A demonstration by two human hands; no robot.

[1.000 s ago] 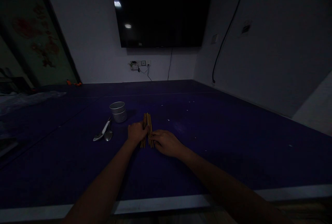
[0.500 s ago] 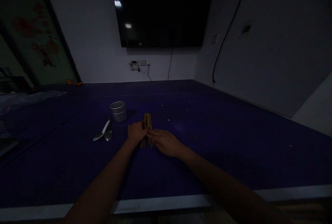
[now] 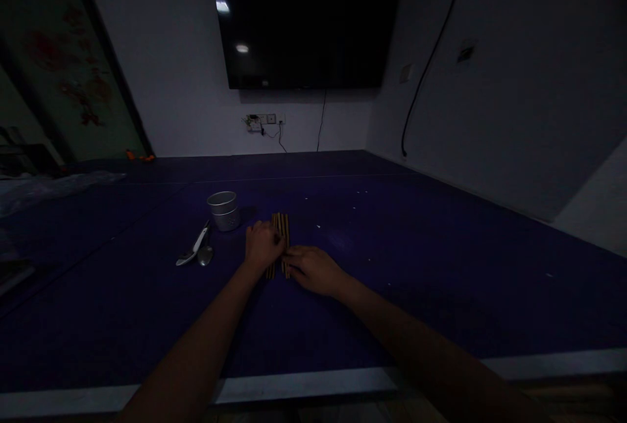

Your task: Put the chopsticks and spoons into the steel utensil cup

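Sticks (image 3: pixel 287 226) now lie further beneath the left hand (image 3: pixel 263 244).

Room: dim throughout, bluish, fading to near black in the upper left and right corners.
Screen (image 3: pixel 313 25): almost black, two white glare spots mirrored on its left part.
Wall (image 3: pixel 171 83): a flat grey, among the palest broad areas.
Table (image 3: pixel 441 247): dark violet, with a faint sheen right of the hands.
Cup (image 3: pixel 225 217): pale highlight along the rim; faint, soft shadow to its right, suggesting light from the left.
Left hand (image 3: pixel 263 245), right hand (image 3: pixel 313 269): underlit, finger detail murky against the sticks (image 3: pixel 286 227).
Arms (image 3: pixel 215 318): stretched by the wide lens, darkening toward the bottom edge.
Door (image 3: pixel 117 116): red pattern soft and indistinct.
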